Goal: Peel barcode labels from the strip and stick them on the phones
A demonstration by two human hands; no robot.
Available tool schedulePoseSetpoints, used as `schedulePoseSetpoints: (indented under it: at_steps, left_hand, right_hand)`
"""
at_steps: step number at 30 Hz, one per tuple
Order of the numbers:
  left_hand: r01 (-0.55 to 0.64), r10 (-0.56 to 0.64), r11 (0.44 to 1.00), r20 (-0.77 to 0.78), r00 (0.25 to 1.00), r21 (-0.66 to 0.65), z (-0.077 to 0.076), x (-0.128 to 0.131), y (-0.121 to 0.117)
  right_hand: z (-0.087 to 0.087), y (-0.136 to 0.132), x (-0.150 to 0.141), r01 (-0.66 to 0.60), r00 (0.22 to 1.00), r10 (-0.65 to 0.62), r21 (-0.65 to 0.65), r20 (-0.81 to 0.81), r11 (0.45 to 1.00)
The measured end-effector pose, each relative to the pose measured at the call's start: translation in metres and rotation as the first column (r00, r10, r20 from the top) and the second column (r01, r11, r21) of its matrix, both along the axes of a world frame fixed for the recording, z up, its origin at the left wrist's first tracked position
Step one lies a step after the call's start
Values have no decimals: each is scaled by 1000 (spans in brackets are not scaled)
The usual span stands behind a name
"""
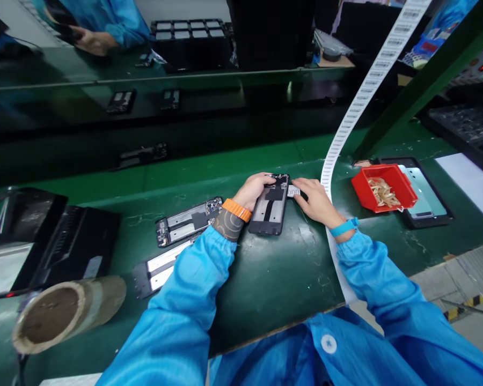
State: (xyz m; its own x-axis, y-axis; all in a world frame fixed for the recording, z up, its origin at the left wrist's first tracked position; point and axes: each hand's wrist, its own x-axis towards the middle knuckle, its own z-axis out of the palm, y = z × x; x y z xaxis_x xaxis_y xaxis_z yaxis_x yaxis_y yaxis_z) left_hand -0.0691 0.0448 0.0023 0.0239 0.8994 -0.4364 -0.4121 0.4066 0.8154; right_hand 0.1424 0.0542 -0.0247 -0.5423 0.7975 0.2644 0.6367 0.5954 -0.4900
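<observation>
Apparently the open phone is unfinished, the left hand gripping it, the right hand pinching a white label by its edge.

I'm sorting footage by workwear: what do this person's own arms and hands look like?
Shiny blue fabric sleeves cover both arms. The bare left hand has an orange wristband and a dark patterned cuff with pale curved lines; the bare right hand has a light-blue wristband.
</observation>
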Motion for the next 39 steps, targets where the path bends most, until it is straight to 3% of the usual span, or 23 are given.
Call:
schedulePoseSetpoints:
  at_steps: [6, 11, 15, 22, 27, 32, 39]
  left_hand:
    - [12, -10, 997, 34, 999, -75, -7, -15, 4]
    - [81, -78, 996, 104, 992, -22, 0, 0, -4]
    - [70, -67, 997, 141, 988, -13, 4, 14, -10]
    - [25, -25, 1000, 228, 973, 5, 3, 23, -11]
    - [3, -7, 1000, 256, 967, 17, -1, 26, -12]
    - [-24, 22, 1000, 276, 961, 2, -9, 26, -11]
    - [-7, 12, 1000, 237, 971, -18, 1, 32, -15]
  right_hand:
    - [3, 3, -6, 83, 996, -83, -46, 17, 995]
    - [10, 0, -2, 101, 975, -142, -226, -172, 969]
    - [14, -5, -3, 105, 943, -184, -276, -277, 955]
    - [18, -9, -4, 215, 909, -247, -130, -336, 968]
    - [13, -9, -2, 195, 913, -236, -150, -334, 969]
    - [18, -12, -1, 204, 950, -188, 42, -250, 978]
    - [22, -14, 0, 246, 908, -244, -38, -341, 969]
